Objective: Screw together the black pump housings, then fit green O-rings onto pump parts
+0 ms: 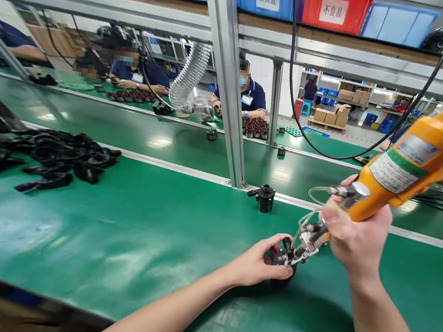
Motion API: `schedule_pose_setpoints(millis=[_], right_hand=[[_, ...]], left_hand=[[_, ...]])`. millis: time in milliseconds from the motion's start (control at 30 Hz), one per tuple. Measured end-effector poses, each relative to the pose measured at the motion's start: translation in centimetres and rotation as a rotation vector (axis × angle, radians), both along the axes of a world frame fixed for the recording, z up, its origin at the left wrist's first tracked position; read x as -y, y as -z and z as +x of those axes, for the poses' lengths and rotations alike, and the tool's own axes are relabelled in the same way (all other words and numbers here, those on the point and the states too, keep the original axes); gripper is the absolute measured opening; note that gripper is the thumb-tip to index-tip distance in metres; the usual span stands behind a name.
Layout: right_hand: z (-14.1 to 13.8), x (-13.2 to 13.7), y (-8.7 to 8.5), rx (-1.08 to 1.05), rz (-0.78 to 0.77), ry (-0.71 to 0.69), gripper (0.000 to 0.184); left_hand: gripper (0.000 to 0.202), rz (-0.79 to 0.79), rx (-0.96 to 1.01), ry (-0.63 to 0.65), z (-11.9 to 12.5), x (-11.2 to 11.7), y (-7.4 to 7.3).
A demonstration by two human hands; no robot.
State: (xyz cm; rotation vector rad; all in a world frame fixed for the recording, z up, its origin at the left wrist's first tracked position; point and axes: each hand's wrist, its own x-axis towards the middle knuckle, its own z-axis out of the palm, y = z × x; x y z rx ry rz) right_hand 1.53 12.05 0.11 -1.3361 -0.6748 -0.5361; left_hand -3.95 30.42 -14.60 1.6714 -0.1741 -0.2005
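Observation:
My right hand [355,237] is wrapped round an orange electric screwdriver [395,160], tilted so that its metal tip end points down and to the left. Thin clear tubing runs along that end. The tip reaches a small black pump-like part [283,273] on the green bench, though the exact contact point is too small to make out. Around this part, my left hand [263,262] has its thumb and fingers closed, steadying it on the surface. Farther back, a similar black part [265,198] with a side spout stands upright near the metal post.
Black parts lie heaped [58,157] on the bench's left. A slanted metal post [228,73] rises from the bench's back edge. A black cable [318,152] loops behind the screwdriver. Beyond, a conveyor [167,139] carries small parts, with co-workers seated behind it. Bins [337,6] stand overhead.

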Motion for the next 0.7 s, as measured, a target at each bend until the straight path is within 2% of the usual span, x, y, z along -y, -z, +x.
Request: schedule_pose_setpoints(millis=[67, 200, 433, 500, 567, 700], right_hand=[[0.1, -0.7, 0.3, 0.027, -0.054, 0.053, 0.030], [-0.1, -1.6, 0.6, 0.010, -0.111, 0.059, 0.031], [-0.3, -2.2, 1.0, -0.109, -0.042, -0.046, 0.038], [0.0, -2.1, 1.0, -0.131, -0.022, -0.039, 0.039], [0.4, -1.6, 0.7, -0.111, 0.020, 0.009, 0.040], [1.1, 1.2, -0.1, -0.058, 0.148, 0.123, 0.047]], left_hand=[[0.078, 0.001, 0.001, -0.022, 0.0, 0.0, 0.2], [0.078, -0.004, -0.007, -0.039, 0.0, -0.1, 0.6], [0.072, 0.012, 0.024, -0.033, 0.0, 0.1, 0.8], [0.071, 0.052, 0.052, -0.043, 0.0, 0.0, 0.8], [0.072, 0.136, 0.090, -0.119, 0.2, -0.4, 0.7], [0.065, 0.402, 0.119, -0.433, 0.9, -3.2, 0.3]])
